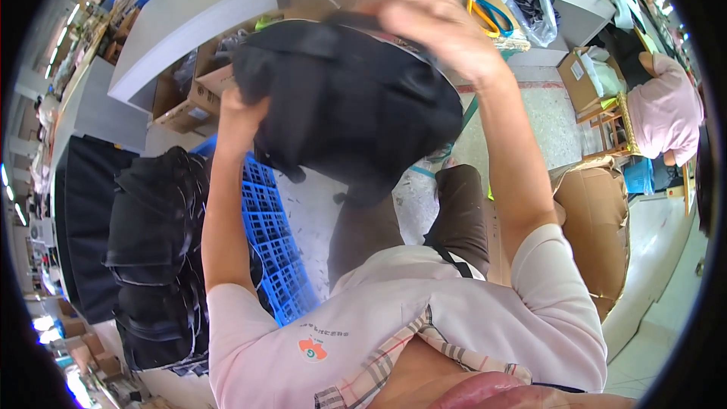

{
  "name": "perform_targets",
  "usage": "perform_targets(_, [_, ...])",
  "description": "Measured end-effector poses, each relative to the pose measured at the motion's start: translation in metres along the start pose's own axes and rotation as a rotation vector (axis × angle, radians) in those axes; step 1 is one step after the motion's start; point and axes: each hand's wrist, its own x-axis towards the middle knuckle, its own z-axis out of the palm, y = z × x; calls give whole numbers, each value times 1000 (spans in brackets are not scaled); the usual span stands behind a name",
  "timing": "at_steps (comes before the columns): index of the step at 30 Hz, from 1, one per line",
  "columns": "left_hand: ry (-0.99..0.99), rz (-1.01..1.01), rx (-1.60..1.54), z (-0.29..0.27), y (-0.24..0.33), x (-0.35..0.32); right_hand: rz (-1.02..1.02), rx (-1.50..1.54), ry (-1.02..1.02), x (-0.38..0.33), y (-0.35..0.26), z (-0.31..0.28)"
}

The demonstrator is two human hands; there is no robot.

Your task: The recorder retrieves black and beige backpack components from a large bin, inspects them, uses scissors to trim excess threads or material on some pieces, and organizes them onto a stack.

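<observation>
Currently mid-handling: black bag (344,106) is held up in front of the chest, above the knees. Left hand (238,110) grips its left end, fingers buried in the fabric; right hand (424,19) lies over the top right corner, blurred, so I can't tell whether it's clamped or just resting. Long axis runs roughly from the left grip down and right, tilted; the lower right end points toward the floor. Judging by this, next move calls for a firmer right-side hold before turning it. Below the left grip: stack of black bags (155,257) beside a blue crate (276,250). Beyond the right hand, scissors (488,15) on the bench.
</observation>
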Motion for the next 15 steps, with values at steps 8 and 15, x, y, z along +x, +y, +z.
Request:
perform_targets(8, [299, -304, -670, 6, -22, 21, 382, 373, 219, -102, 91, 38])
perform_targets(15, [327, -499, -556, 19, -24, 56, 577, 528, 465, -87, 95, 30])
